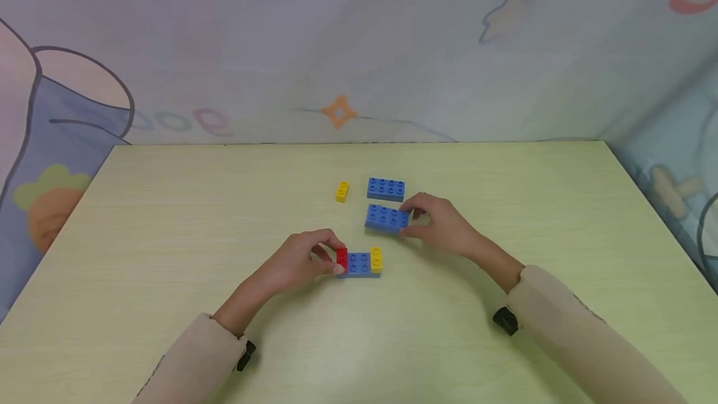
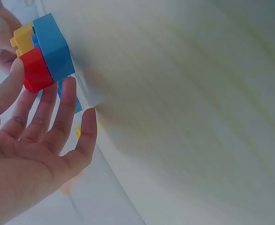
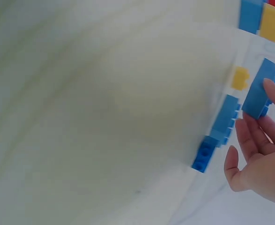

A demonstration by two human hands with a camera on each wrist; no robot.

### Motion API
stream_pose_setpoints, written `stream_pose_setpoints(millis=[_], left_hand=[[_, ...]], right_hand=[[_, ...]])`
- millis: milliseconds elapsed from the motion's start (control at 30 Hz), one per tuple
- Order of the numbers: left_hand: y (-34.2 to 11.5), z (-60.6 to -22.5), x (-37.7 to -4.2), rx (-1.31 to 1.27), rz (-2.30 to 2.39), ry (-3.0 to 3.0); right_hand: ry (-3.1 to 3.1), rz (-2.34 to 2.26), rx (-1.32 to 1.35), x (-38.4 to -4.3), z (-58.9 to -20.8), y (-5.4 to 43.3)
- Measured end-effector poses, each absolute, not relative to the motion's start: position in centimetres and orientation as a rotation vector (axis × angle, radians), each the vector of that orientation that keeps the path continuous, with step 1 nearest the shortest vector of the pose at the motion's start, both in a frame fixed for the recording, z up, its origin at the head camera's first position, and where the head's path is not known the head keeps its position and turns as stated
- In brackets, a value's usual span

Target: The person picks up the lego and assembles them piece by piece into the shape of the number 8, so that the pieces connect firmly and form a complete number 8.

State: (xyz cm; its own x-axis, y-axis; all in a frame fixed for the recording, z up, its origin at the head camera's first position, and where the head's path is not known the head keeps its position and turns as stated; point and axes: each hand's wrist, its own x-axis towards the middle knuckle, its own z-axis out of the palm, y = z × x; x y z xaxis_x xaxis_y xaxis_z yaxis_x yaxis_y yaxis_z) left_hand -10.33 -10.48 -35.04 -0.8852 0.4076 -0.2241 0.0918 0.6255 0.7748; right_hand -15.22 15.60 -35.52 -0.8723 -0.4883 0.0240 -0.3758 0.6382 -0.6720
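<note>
My left hand (image 1: 300,260) pinches the red brick (image 1: 341,259) between thumb and fingers. That red brick sits on the left end of a blue brick (image 1: 359,262), and a yellow brick (image 1: 376,260) stands on its right end, with bare blue studs between them. With my right hand (image 1: 440,223) I pinch the right end of a second blue brick (image 1: 384,218), slightly tilted and farther back. In the right wrist view this held blue brick (image 3: 259,91) shows its smooth side, with the thumb on one face and fingertips on the other.
Behind the held brick lies another blue brick (image 1: 386,189), with a small yellow brick (image 1: 342,192) to its left. A small darker blue brick (image 3: 204,153) shows in the right wrist view. The wooden table (image 1: 196,204) ends at a patterned cloth (image 1: 252,48).
</note>
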Motion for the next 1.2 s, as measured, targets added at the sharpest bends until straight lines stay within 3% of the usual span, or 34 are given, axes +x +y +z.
stream_pose_setpoints(millis=[333, 733, 1200], left_hand=[[-10.5, -35.0, -10.3, 0.413, 1.141, 2.473], [-10.7, -35.0, -10.3, 0.490, 1.163, 2.466], [-10.5, -34.8, -10.3, 0.481, 1.140, 2.486]], right_hand=[[2.587, -1.173, -0.873, -13.3, -33.9, 15.2], [2.483, -1.201, -1.003, -11.9, -34.6, 13.6], [2.511, -1.174, -0.990, -11.5, -34.8, 13.1]])
